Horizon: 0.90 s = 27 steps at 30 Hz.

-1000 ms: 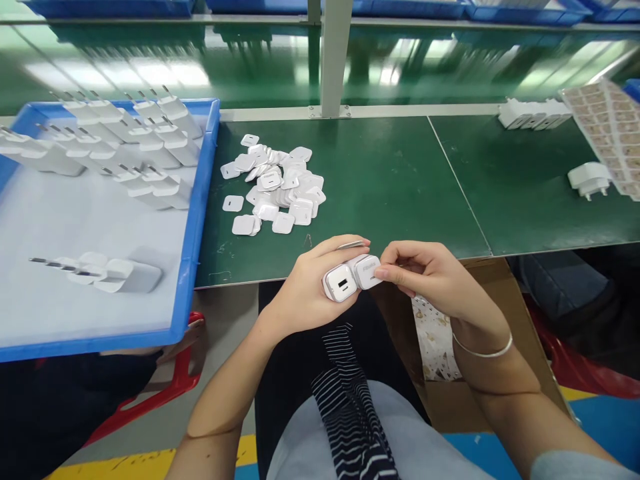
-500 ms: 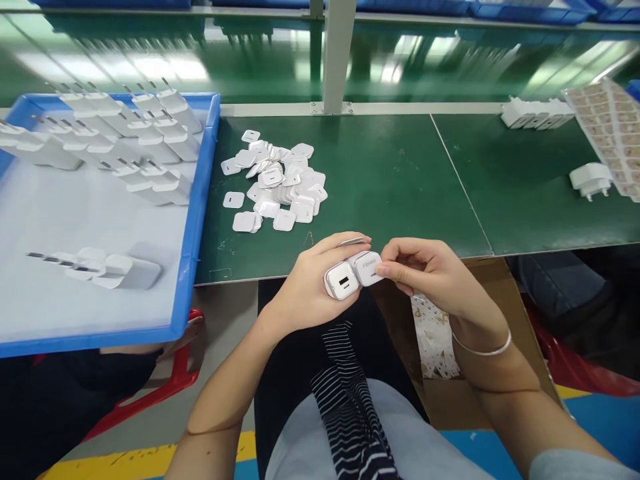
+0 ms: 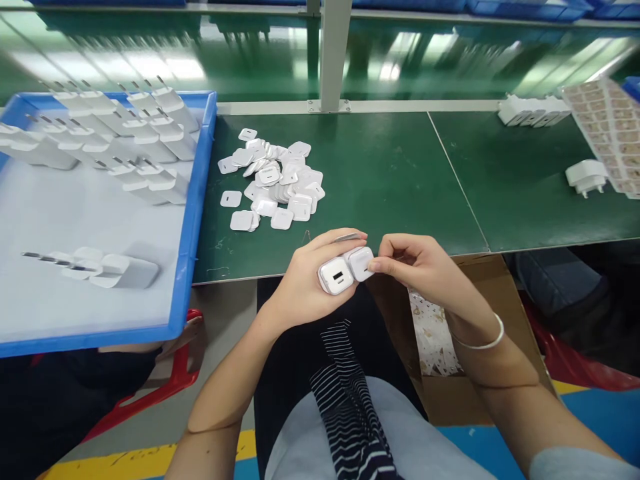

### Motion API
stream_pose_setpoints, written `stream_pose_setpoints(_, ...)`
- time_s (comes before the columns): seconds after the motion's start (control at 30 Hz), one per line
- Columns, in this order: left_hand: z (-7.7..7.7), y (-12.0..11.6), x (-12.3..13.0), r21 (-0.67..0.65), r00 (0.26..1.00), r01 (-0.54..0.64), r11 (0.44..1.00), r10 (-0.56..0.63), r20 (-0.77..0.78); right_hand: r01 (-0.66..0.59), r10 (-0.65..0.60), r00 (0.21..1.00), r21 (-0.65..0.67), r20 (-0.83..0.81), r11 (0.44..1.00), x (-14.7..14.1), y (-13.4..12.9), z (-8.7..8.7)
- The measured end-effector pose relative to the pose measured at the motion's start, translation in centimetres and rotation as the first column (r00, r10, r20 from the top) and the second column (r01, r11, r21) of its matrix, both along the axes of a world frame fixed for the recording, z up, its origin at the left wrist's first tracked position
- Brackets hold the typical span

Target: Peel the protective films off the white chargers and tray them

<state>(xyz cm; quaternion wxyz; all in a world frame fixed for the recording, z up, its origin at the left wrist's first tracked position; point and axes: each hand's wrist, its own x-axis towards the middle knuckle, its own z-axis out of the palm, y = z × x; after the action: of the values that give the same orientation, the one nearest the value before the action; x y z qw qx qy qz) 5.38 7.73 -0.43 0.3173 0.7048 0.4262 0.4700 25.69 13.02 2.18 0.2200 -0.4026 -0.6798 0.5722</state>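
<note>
My left hand [image 3: 310, 280] is wrapped around two white phone chargers side by side, port ends facing up. One charger [image 3: 336, 275] shows two port slots in its end face. Over the other's end lies a white cover plate [image 3: 360, 263] with a small slot. A second thin plate [image 3: 349, 237] is tucked between the fingers of the same hand. My right hand [image 3: 413, 267] is closed, its thumb and forefinger at the edge of the slotted cover plate. Loose white plates [image 3: 300, 207] are piled on the green table beyond my hands.
To the left, a blue-rimmed tray [image 3: 187, 253] holds several white chargers with pins up. White chargers [image 3: 533, 111], a lone plug [image 3: 586, 177] and a sheet of stickers [image 3: 607, 133] lie at the right. Below the table edge is a cardboard box [image 3: 493, 313]. A metal post [image 3: 333, 60] rises behind.
The cover plate under my right fingers has shifted slightly left and sits closer over the charger's end. Both hands have otherwise hardly moved; the view has shifted slightly.
</note>
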Motion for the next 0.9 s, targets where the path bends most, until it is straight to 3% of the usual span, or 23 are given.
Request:
stream_pose_setpoints(0.07, -0.1, 0.3, -0.3, -0.041, 0.996, 0.011, 0.999, -0.008, 0.087, -0.014, 0.015, 0.998, 0.026, -0.063, 1.0, -0.2, 0.2, -1.2)
stream_pose_setpoints(0.13, -0.3, 0.5, -0.6, -0.108, 0.968, 0.107, 0.988, -0.079, 0.239, 0.004, 0.0, 0.984, 0.021, -0.179, 1.0, -0.2, 0.4, -2.3)
stream_pose_setpoints(0.2, -0.8, 0.6, -0.8, -0.197, 0.882, 0.272, 0.942, -0.162, 0.442, 0.066, -0.059, 0.957, 0.013, -0.285, 0.998, -0.1, 0.3, -2.9)
stream_pose_setpoints(0.3, -1.6, 0.3, -0.6, -0.318, 0.756, 0.435, 0.842, -0.151, 0.637, 0.077, -0.07, 0.939, 0.009, -0.336, 0.997, -0.3, -0.1, -3.0)
stream_pose_setpoints(0.4, -2.4, -0.1, 0.1, -0.344, 0.742, 0.465, 0.816, -0.147, 0.654, 0.067, -0.065, 0.924, -0.007, -0.378, 0.998, -1.1, -0.7, -2.6)
stream_pose_setpoints(0.5, -2.9, -0.3, 1.0, -0.276, 0.759, 0.468, 0.839, -0.222, 0.612, 0.192, -0.169, 0.909, 0.024, -0.382, 0.981, -2.2, -1.3, -2.6)
stream_pose_setpoints(0.67, -2.1, -0.4, 0.7, -0.269, 0.829, 0.364, 0.892, -0.178, 0.529, 0.303, -0.251, 0.943, 0.251, -0.22, 0.919, -1.9, -1.4, -2.8)
stream_pose_setpoints(0.77, -0.4, -0.7, -0.5, -0.224, 0.928, 0.244, 0.944, -0.16, 0.336, 0.195, -0.21, 0.977, 0.529, -0.033, 0.826, -0.3, -0.4, -1.7)
stream_pose_setpoints(0.83, 0.7, -0.8, -1.0, -0.202, 0.982, 0.168, 0.965, -0.146, 0.12, -0.034, -0.136, 0.975, 0.729, 0.173, 0.683, 0.7, 0.4, -0.3)
stream_pose_setpoints(0.9, 1.7, -0.8, -1.2, -0.206, 0.984, 0.154, 0.966, -0.169, -0.054, -0.318, -0.082, 0.91, 0.81, 0.407, 0.493, 1.0, 1.0, 1.3)
